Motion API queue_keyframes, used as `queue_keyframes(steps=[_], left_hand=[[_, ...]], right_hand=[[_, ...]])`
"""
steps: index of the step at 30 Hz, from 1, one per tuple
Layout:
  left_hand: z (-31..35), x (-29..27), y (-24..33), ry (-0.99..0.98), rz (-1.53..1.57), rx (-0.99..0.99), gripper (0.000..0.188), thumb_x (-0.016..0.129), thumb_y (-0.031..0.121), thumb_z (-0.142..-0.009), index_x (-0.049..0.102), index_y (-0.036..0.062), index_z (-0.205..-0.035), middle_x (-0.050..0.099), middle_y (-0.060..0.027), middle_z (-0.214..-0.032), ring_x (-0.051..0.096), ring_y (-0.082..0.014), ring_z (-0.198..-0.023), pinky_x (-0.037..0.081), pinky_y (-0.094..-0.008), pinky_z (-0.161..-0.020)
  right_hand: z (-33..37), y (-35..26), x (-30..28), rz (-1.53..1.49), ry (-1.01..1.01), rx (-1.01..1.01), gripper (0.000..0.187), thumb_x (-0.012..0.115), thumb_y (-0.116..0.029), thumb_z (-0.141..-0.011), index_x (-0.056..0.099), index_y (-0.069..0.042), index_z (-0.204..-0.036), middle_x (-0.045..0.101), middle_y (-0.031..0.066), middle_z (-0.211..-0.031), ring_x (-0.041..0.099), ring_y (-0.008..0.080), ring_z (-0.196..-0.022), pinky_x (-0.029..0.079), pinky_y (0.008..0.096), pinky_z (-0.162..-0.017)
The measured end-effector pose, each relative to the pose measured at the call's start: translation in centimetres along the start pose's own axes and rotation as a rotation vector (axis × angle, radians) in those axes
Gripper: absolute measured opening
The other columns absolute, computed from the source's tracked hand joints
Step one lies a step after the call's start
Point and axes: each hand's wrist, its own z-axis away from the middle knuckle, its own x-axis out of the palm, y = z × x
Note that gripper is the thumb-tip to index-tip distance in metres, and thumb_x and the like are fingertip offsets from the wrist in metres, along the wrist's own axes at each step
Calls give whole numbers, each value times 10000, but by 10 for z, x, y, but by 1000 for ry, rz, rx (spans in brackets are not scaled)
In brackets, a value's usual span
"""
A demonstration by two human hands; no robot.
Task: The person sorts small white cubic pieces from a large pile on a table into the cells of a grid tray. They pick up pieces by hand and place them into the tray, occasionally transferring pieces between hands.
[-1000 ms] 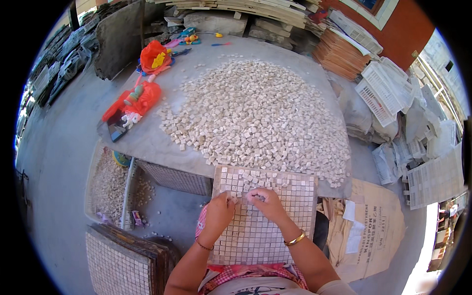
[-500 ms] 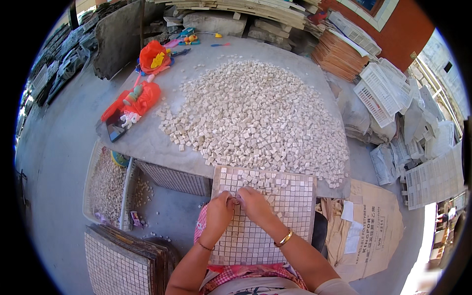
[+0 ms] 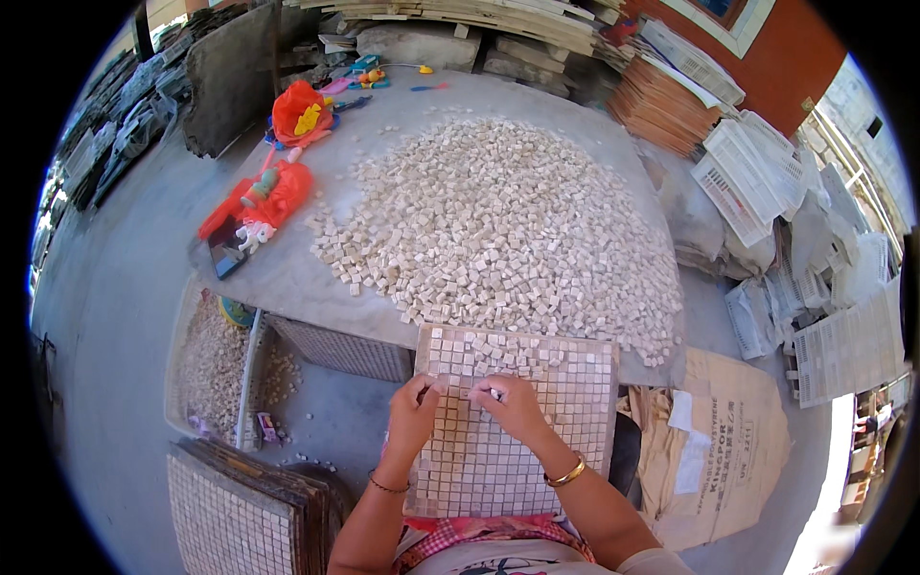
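Both left hand [image 3: 415, 402] and right hand [image 3: 511, 402] curl nearly closed, the right pinching a tile [image 3: 495, 394], the left's contents unclear. Dark print marks the lower-right sack [image 3: 752, 450] beside the grey counter [image 3: 307, 287].

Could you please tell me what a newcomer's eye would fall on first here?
Most likely the broad heap of pale cubes spread across the grey table ahead. Next, the gridded tray before the person, with the left hand and right hand over it, the right pinching a small pale piece. Bright red bags also stand out along the table's left side.
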Motion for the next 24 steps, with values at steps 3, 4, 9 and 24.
queue_keyframes(steps=[3,4,9,24], left_hand=[[11,-12,-4,-8,311,-229,147,520,93,-872,583,0,-777,501,22,-618,441,-44,-560,372,-222,-500],[15,-15,-4,-8,356,-272,146,517,94,-875,580,5,-778,502,24,-617,439,-42,-556,366,-213,-497],[35,-19,-7,-11,534,-400,125,510,95,-883,564,24,-795,490,31,-602,431,-33,-526,336,-180,-473],[57,6,-5,-29,-58,-11,93,582,64,-792,621,-10,-833,613,-159,-694,605,-264,-602,458,-341,-560]], right_hand=[[-5,-1,11,330,27,-151,139,633,-176,-786,637,-75,-882,592,93,-754,574,260,-714,458,361,-615],[-4,-5,12,373,4,-122,137,631,-172,-790,642,-78,-889,588,103,-773,575,280,-727,462,366,-636],[-6,-8,17,449,-25,-43,100,619,-160,-799,636,-80,-858,573,105,-816,578,301,-753,467,385,-668],[-4,0,14,332,-27,-116,158,637,-133,-771,638,-55,-909,592,118,-834,575,303,-803,459,385,-697]])
